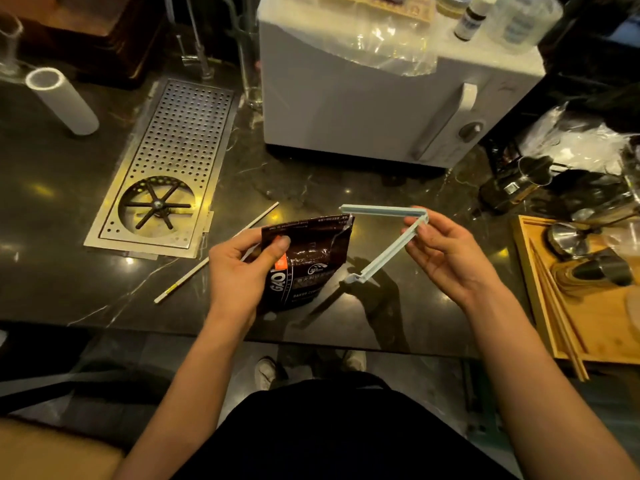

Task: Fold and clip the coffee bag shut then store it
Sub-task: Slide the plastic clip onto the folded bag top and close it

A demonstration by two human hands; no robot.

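Observation:
A dark brown coffee bag [311, 258] stands upright on the black marble counter [69, 271], its top edge folded over. My left hand [239, 268] grips the bag's upper left side, thumb pressed on its front. My right hand [446, 251] holds a pale blue bag clip [388, 237] at its hinge end. The clip is spread wide in a V: one arm reaches left over the bag's top right corner, the other slants down to the bag's right side.
A perforated steel drip tray [173, 161] with a rinser lies at the left. A white roll [62, 98] stands behind it. A white appliance [363, 98] stands at the back. A wooden tray [588, 323] with metal tools sits at the right. A thin white stick [194, 271] lies by the bag.

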